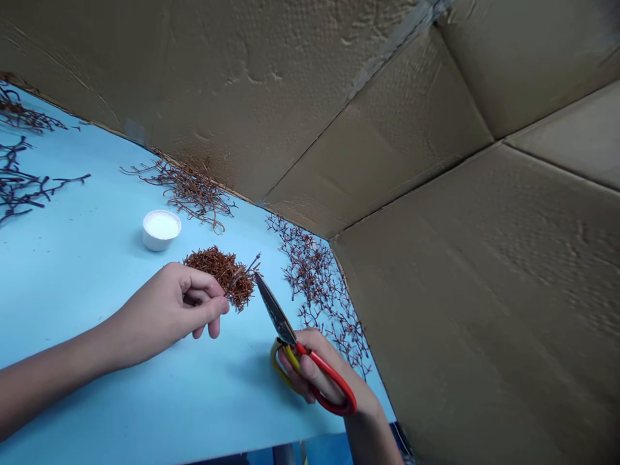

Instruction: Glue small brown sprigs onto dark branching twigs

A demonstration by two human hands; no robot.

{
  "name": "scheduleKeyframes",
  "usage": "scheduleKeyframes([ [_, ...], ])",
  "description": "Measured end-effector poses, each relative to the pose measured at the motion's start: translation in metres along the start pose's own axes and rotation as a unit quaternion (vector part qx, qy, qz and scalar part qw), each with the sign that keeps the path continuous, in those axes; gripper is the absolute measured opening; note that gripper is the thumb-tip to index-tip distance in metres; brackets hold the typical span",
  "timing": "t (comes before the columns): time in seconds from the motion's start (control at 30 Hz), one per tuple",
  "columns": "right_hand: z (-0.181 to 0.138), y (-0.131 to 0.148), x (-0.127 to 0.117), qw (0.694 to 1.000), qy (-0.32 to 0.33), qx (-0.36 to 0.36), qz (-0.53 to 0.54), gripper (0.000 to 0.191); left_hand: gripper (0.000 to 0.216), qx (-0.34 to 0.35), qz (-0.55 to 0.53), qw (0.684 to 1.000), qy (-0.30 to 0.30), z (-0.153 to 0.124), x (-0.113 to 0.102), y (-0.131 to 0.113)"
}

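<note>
My left hand (pixel 194 300) pinches a thin brown twig (pixel 245 271) between thumb and finger, its forked end pointing up and right. Behind that hand lies a heap of short reddish-brown twig pieces (pixel 213 266), partly hidden by my fingers. My right hand (pixel 320 368) is wrapped round the handles of a pair of scissors (pixel 277 313), one handle red and the other yellow. The scissor blades look closed, with their tips close to the twig and the right side of the heap. Whether the tips touch the twig I cannot tell.
A small white tub (pixel 161 229) with white contents stands beyond the heap. Long curved brown stems (pixel 194 187) lie at the back, small forked twigs (pixel 314 278) along the right edge, darker branches (pixel 24 181) at far left. Cardboard walls (pixel 460 310) border the light-blue tabletop (pixel 97 413).
</note>
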State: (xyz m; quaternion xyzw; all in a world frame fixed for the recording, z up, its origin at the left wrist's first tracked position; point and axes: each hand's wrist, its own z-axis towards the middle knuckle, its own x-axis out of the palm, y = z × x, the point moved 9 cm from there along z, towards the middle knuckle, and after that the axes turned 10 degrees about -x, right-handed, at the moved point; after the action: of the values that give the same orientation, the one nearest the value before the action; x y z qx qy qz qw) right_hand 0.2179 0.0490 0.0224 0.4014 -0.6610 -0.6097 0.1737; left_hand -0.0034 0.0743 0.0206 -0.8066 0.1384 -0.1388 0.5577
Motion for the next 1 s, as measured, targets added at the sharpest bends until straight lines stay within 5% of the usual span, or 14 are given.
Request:
scheduleKeyframes([
  [0.17, -0.007, -0.027, 0.022, 0.978, 0.023, -0.018, 0.209, 0.076, 0.023, 0.010, 0.011, 1.000, 0.005, 0.001, 0.000, 0.002],
  [0.37, -0.027, -0.060, 0.036, 0.911, 0.026, -0.053, 0.408, 0.087, 0.029, 0.021, 0.037, 0.999, -0.003, 0.001, -0.003, 0.003],
  [0.7, -0.036, -0.053, 0.025, 0.951, -0.153, -0.062, 0.261, 0.068, 0.033, 0.030, 0.069, 0.996, -0.049, -0.003, -0.014, 0.001],
  [1.0, -0.054, -0.034, 0.030, 0.965, -0.171, -0.096, 0.173, 0.060, 0.036, 0.046, 0.052, 0.993, -0.101, 0.000, -0.030, 0.005],
])
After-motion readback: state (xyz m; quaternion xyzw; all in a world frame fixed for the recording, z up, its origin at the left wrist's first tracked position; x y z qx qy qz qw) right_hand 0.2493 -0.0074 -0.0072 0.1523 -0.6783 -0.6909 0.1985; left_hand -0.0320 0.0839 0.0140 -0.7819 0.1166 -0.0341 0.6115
